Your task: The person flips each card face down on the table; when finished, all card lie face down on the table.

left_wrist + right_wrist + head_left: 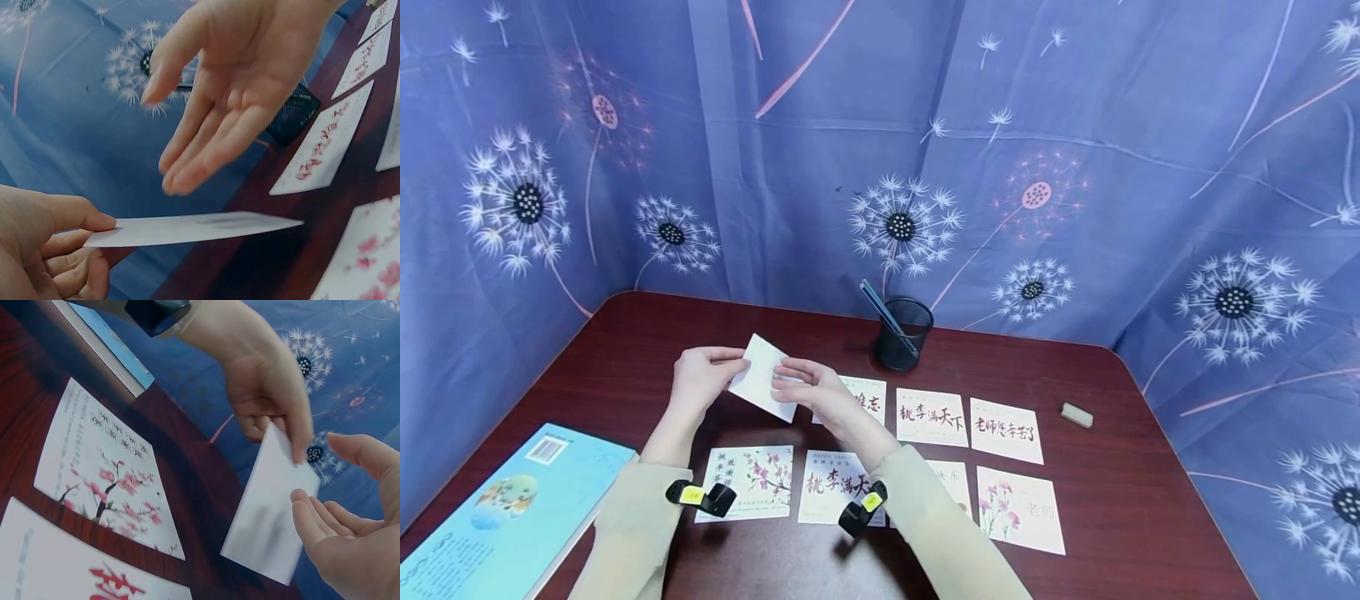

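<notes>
Pale sleeves (632, 517) stretch over a dark red worktop (1120, 517) as a person's left hand (696, 383) pinches a white card (762, 371) by one edge, raised near the left end of the back row. The right hand (827, 400), fingers extended and thumb apart, hovers beside the card's blank face, gripping nothing. Thin and slightly bowed, the card looks light, fairly stiff and likely easy to crease; its edges or corners offer the safest hold. Printed cards (931, 418) lie in two rows on the smooth surface, a blue book (512, 508) at left, a black cup (893, 357) holding pens (880, 307) behind, a pale block (1077, 415) at right. Dandelion-patterned blue curtains (820, 208) hang around.
</notes>
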The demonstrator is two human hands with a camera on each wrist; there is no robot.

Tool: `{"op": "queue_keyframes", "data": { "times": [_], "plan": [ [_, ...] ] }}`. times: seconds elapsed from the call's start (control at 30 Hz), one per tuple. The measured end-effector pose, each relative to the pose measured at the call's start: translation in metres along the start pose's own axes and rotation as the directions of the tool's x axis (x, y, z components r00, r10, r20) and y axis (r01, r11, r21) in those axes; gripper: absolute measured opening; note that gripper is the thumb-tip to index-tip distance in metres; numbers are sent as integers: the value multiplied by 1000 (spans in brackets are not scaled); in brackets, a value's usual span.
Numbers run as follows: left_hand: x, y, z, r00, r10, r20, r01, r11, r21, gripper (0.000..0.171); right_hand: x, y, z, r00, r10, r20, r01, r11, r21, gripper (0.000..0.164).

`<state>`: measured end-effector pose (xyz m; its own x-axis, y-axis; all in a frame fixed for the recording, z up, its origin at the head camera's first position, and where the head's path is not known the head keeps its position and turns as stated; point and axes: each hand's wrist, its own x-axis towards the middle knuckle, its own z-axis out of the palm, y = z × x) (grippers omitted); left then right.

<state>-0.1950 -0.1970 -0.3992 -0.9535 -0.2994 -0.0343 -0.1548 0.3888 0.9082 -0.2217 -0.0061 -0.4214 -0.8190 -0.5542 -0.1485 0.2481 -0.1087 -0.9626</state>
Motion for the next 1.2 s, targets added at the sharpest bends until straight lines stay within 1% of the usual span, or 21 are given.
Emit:
{"op": "queue_keyframes", "data": {
  "times": [0.13, 0.3, 0.47, 0.63, 0.7, 0.87, 0.97, 1.2],
  "plan": [
    [2, -13, 0, 999, -46, 9, 46, 999, -4, 36, -6, 1, -9, 1000, 0, -10, 0, 1000, -9, 59],
    [4, -26, 0, 997, -78, 9, 78, 997, 23, 36, -16, 3, -21, 1000, -14, -19, 14, 1000, -8, 59],
    [4, -35, 0, 994, -106, 6, 106, 994, 28, 38, -24, 4, -32, 1000, -22, -14, 22, 1000, -19, 60],
    [4, -39, -1, 992, -125, 1, 125, 991, 43, 38, -31, 6, -43, 1000, -13, -9, 12, 999, -34, 62],
    [3, -40, -2, 991, -133, -13, 133, 988, 77, 38, -35, 6, -47, 1000, -14, -18, 13, 999, -36, 61],
    [4, -44, -1, 990, -140, -15, 140, 979, 148, 38, -41, 6, -55, 998, -25, -58, 23, 999, -44, 59],
    [5, -47, -2, 989, -148, -3, 146, 976, 161, 38, -44, 6, -60, 997, -26, -70, 24, 999, -39, 59],
    [9, -55, 0, 987, -164, 3, 160, 969, 189, 38, -49, 4, -72, 995, -16, -94, 15, 1000, -15, 60]
  ]
}}
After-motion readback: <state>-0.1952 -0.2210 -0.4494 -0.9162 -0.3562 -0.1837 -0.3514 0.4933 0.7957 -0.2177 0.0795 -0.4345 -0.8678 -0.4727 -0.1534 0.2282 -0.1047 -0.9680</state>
